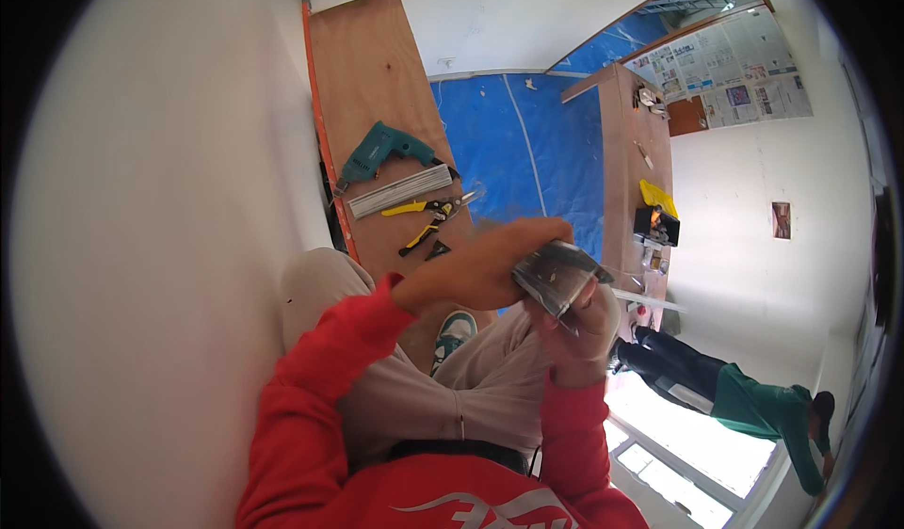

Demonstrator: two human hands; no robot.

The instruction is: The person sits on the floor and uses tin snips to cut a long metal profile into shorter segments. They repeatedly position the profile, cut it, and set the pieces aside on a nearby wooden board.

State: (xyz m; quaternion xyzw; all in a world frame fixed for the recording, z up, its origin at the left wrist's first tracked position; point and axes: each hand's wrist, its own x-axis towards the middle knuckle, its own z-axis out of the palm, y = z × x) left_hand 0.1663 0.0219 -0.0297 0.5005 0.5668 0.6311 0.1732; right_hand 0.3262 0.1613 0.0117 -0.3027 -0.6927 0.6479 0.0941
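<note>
Above my lap, both hands hold a dark, shiny, flat rectangular packet [557,273]; its edges look like clear plastic, and its contents cannot be made out. My left hand [485,261] reaches across from the left, its fingers curled over the packet's far side and blurred a little. From below, my right hand [576,331] grips the near corner with thumb and fingers. Left of my hands, on the wooden plank, lie a teal power drill [381,155], a bundle of thin pale strips [400,191] and yellow-and-black tin snips [433,216].
I sit on a plank [363,44] with orange edging, beside a white wall. Blue sheeting [513,138] covers the floor. A long wooden bench [621,143] at the right carries tools and a black box [656,227]. A co-worker in a green top [753,402] bends near a window.
</note>
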